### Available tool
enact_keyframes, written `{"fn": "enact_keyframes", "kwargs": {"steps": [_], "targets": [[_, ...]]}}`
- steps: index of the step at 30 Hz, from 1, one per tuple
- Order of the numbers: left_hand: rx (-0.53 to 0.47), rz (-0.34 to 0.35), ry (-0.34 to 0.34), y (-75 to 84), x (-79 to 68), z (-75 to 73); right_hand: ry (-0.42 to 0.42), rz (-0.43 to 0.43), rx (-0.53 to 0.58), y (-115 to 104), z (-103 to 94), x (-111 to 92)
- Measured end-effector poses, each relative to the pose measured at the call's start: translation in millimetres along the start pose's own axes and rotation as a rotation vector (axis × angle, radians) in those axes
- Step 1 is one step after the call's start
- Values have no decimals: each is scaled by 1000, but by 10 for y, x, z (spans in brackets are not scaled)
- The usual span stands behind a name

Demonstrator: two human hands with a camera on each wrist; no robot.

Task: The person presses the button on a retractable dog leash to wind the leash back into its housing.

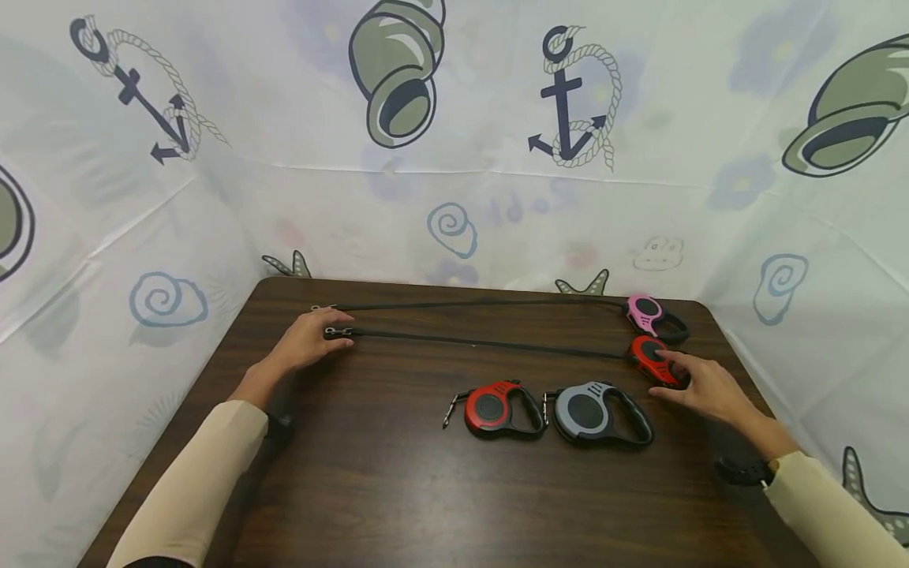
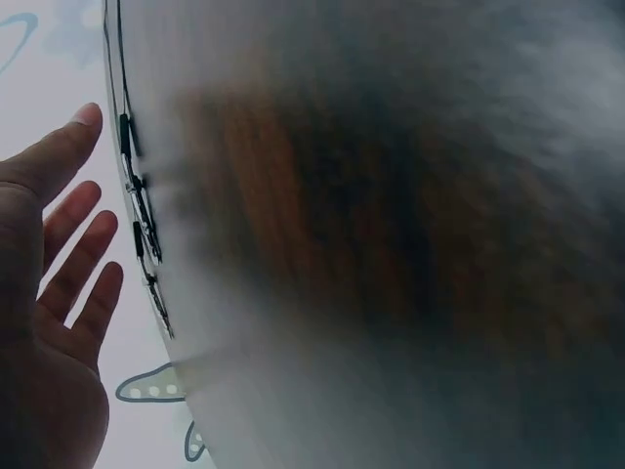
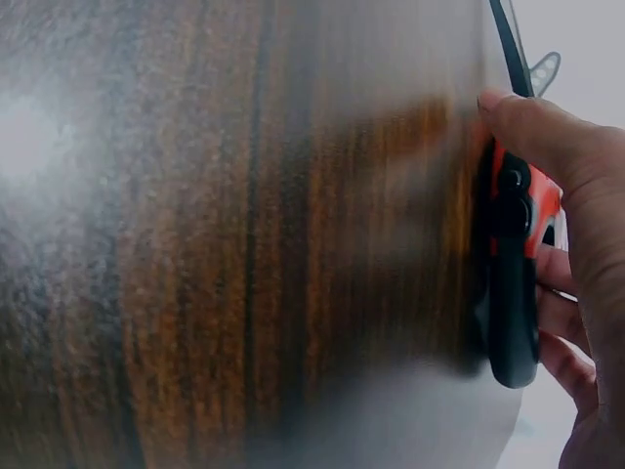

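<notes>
Two retractable dog leashes lie stretched across the back of the table. The nearer one has a red and black case [image 1: 645, 355] at right, and its dark strap [image 1: 483, 343] runs left to a metal clip [image 1: 338, 331]. Behind it is the pink leash [image 1: 645, 309], with its clip [image 1: 323, 307] at far left. My left hand [image 1: 308, 339] rests by both clips, fingers spread and relaxed, nothing held. My right hand [image 1: 703, 386] is at the red leash, fingertips over its case and thumb extended along the near side. In the right wrist view, fingers lie behind the black handle [image 3: 513, 313].
In the middle of the brown table [image 1: 383, 489] lie a smaller red leash [image 1: 488, 408] and a grey leash [image 1: 585, 410], straps drawn in and clips beside them. A white cloth [image 1: 341, 213] printed with anchors and shells hangs behind and along both sides.
</notes>
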State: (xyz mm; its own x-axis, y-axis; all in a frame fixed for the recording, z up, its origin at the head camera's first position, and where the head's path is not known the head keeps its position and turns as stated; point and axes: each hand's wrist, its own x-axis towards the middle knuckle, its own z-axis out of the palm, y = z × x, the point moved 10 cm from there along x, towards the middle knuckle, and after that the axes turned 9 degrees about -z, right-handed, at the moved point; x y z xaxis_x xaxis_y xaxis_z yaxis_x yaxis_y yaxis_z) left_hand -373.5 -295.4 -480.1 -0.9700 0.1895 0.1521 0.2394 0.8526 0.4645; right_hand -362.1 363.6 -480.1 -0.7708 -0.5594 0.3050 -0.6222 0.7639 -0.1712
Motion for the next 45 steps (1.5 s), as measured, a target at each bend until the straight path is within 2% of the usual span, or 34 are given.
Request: {"fn": "enact_keyframes", "kwargs": {"steps": [7,15,24,38,45], "targets": [[9,-18,-46,-57,106,79,20,-18,1,12,56,3],[2,7,-47,-108,197,151,46,-28,15,46,79,-2],[-5,-26,-60,-156,210,209,51,-25,27,57,77,3],[-56,-59,-93,-158,244,196,73,-32,36,84,23,38],[-52,-23,-102,-116,280,186,64,-18,39,131,7,33]]}}
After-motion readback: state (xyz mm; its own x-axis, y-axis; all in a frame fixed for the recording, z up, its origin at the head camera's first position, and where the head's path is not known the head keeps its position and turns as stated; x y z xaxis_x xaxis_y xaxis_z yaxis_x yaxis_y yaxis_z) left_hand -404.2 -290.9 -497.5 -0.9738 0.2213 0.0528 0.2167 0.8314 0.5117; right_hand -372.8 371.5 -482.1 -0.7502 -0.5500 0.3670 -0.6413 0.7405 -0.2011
